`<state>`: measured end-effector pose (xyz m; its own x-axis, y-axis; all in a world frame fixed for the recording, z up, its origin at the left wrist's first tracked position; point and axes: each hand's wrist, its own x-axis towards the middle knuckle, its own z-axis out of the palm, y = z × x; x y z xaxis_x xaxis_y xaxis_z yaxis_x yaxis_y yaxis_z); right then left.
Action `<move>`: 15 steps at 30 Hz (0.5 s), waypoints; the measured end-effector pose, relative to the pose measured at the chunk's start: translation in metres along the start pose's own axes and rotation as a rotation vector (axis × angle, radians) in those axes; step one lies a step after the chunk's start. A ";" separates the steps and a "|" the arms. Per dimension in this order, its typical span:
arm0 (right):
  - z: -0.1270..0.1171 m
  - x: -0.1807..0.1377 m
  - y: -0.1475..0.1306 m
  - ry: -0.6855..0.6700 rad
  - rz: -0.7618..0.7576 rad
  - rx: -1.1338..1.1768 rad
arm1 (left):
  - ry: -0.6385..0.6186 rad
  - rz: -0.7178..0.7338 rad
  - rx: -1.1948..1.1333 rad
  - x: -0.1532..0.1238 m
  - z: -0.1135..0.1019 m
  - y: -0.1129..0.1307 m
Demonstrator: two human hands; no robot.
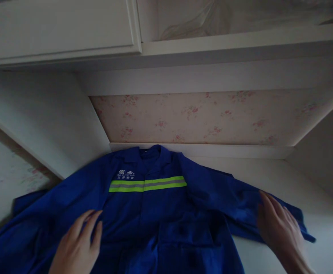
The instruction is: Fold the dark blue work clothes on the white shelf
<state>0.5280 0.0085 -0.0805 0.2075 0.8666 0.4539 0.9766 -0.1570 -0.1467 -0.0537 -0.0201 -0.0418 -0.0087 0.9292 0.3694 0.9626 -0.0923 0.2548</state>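
A dark blue work jacket (126, 220) lies spread front up on a white surface, collar toward the back wall. A yellow-green band with a grey stripe (148, 184) crosses its chest, and a small white printed logo (126, 174) sits above the band. Over the jacket's front on the left, my left hand (79, 243) is open, fingers apart and holding nothing. At the outstretched right-side sleeve (240, 201), my right hand (282, 226) is open and slightly blurred, its fingers extended over the cloth near the cuff. Whether it presses on the fabric I cannot tell.
White side panels (49, 114) frame the recess, with pink-flowered wallpaper (195, 118) behind. Overhead are a white cabinet door (58, 28) and an open shelf (240, 42) holding clear plastic (209, 21). The left sleeve reaches the recess's left edge.
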 end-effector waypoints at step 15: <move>0.025 -0.043 -0.158 -0.645 -0.670 0.372 | -0.389 0.267 0.569 0.062 0.088 -0.089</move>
<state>0.3630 0.0077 -0.0994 -0.5569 0.8306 -0.0034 0.7785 0.5205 -0.3508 -0.1156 0.0772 -0.1201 0.2403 0.9705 -0.0165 0.9112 -0.2314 -0.3409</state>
